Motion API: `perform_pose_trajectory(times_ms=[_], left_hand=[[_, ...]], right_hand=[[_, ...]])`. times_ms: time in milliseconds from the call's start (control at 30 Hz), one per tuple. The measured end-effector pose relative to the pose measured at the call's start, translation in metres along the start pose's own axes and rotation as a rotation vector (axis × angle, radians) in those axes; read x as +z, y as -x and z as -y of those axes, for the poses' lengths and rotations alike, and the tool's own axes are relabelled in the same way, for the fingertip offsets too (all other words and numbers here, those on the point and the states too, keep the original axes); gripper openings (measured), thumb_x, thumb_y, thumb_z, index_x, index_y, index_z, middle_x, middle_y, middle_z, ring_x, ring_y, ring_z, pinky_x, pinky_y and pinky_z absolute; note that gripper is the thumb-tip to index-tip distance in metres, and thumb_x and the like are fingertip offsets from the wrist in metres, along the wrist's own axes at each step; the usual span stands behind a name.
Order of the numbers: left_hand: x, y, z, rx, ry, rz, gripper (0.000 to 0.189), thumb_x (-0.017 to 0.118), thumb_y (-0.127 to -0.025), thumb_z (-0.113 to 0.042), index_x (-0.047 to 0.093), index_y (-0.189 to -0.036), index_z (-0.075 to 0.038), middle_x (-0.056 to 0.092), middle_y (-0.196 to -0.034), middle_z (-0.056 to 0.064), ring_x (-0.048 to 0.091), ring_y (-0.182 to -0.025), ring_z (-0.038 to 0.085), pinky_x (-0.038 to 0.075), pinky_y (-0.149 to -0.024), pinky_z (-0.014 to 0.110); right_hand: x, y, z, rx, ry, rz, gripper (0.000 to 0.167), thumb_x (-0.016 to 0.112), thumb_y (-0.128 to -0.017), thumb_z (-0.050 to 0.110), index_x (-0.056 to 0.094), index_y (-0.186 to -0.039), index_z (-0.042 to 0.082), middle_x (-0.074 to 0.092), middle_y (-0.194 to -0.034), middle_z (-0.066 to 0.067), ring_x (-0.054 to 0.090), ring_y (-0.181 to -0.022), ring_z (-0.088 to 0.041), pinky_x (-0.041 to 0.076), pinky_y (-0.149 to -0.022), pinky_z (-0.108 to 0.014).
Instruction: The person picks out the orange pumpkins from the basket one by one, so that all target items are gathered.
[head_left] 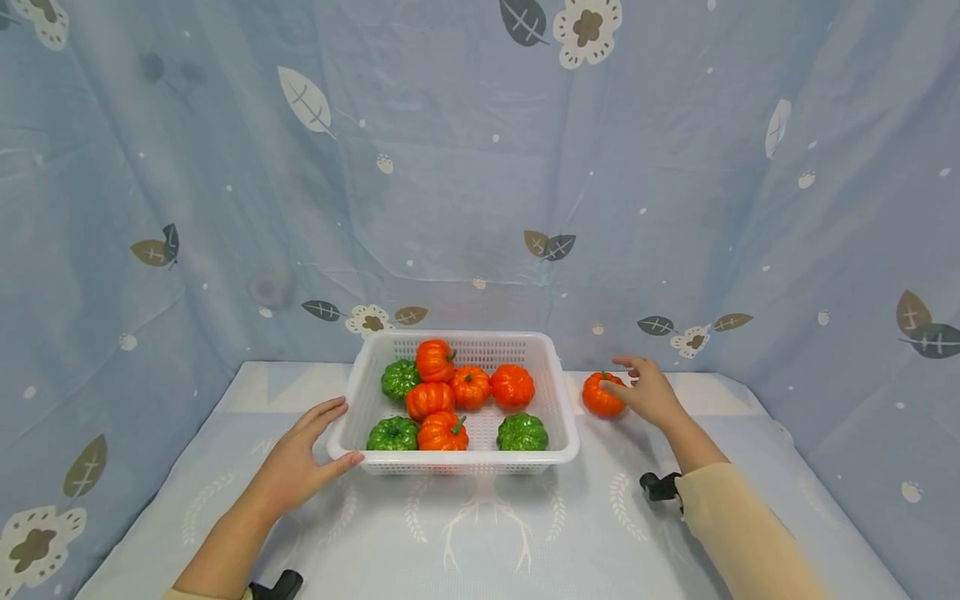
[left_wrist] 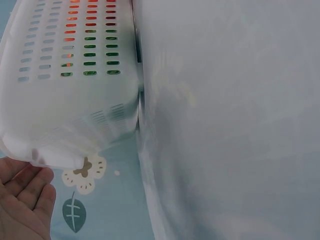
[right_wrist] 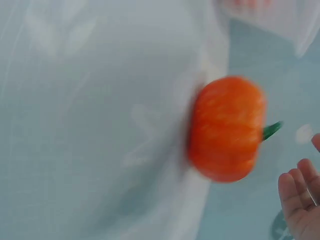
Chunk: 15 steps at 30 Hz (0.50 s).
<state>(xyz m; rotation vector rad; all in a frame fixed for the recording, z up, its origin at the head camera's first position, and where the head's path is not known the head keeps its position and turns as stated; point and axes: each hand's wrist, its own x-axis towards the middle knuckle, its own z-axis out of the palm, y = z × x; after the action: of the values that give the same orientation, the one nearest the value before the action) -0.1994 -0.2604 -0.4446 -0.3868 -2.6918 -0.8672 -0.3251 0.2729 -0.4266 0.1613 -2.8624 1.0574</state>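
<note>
A white plastic basket (head_left: 564,408) holds several small orange pumpkins (head_left: 512,387) and green pumpkins (head_left: 522,432). At its left side, my left hand (head_left: 300,458) has its fingers along the rim and its thumb at the front left corner. The left wrist view shows the fingertips of that left hand (left_wrist: 27,197) at the basket's edge (left_wrist: 55,160), loosely extended. Right of the basket, a single orange pumpkin (head_left: 602,395) with a green stem sits on the table. My right hand (head_left: 651,396) is beside it, fingers spread; in the right wrist view a gap separates the fingers from this pumpkin (right_wrist: 227,129).
A pale patterned cloth covers the table (head_left: 480,533). Blue curtain fabric (head_left: 465,167) with leaves and flowers hangs behind and along both sides. Black wrist camera mounts (head_left: 660,487) sit at both wrists, just above the table.
</note>
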Motion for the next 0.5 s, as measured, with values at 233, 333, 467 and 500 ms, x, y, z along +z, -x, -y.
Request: perform_pose_trajectory(times_ms=[233, 333, 467, 500], left_hand=[[-0.001, 0.0, -0.001, 0.004, -0.004, 0.002, 0.084, 0.077, -0.084, -0.051, 0.048, -0.147, -0.003, 0.041, -0.154, 0.01, 0.043, -0.136, 0.042, 0.041, -0.101, 0.064], [-0.001, 0.0, -0.001, 0.001, -0.004, 0.008, 0.085, 0.077, -0.084, -0.051, 0.047, -0.147, -0.003, 0.041, -0.154, 0.01, 0.042, -0.136, 0.043, 0.041, -0.101, 0.064], [-0.001, 0.0, -0.001, 0.002, 0.0, 0.008, 0.084, 0.077, -0.085, -0.051, 0.047, -0.147, -0.003, 0.04, -0.154, 0.01, 0.042, -0.136, 0.042, 0.041, -0.102, 0.064], [-0.001, 0.0, -0.002, 0.004, 0.0, 0.007, 0.084, 0.077, -0.085, -0.051, 0.047, -0.147, -0.003, 0.04, -0.154, 0.01, 0.042, -0.136, 0.042, 0.04, -0.102, 0.064]], right_hand=[[-0.004, 0.006, 0.032, -0.083, -0.026, -0.006, 0.061, 0.075, -0.091, 0.032, 0.054, -0.14, 0.003, 0.042, -0.14, -0.028, 0.053, -0.117, -0.046, 0.049, -0.097, -0.059], [-0.002, 0.007, 0.047, -0.134, -0.035, 0.01, 0.06, 0.076, -0.09, 0.032, 0.056, -0.139, 0.004, 0.044, -0.139, -0.027, 0.054, -0.117, -0.047, 0.05, -0.097, -0.059], [0.005, 0.005, 0.068, -0.182, -0.036, 0.045, 0.06, 0.079, -0.088, 0.032, 0.058, -0.137, 0.006, 0.046, -0.138, -0.024, 0.055, -0.118, -0.046, 0.05, -0.097, -0.058], [0.008, 0.004, 0.073, -0.197, -0.031, 0.058, 0.06, 0.079, -0.088, 0.032, 0.058, -0.137, 0.006, 0.047, -0.138, -0.024, 0.055, -0.119, -0.046, 0.05, -0.097, -0.058]])
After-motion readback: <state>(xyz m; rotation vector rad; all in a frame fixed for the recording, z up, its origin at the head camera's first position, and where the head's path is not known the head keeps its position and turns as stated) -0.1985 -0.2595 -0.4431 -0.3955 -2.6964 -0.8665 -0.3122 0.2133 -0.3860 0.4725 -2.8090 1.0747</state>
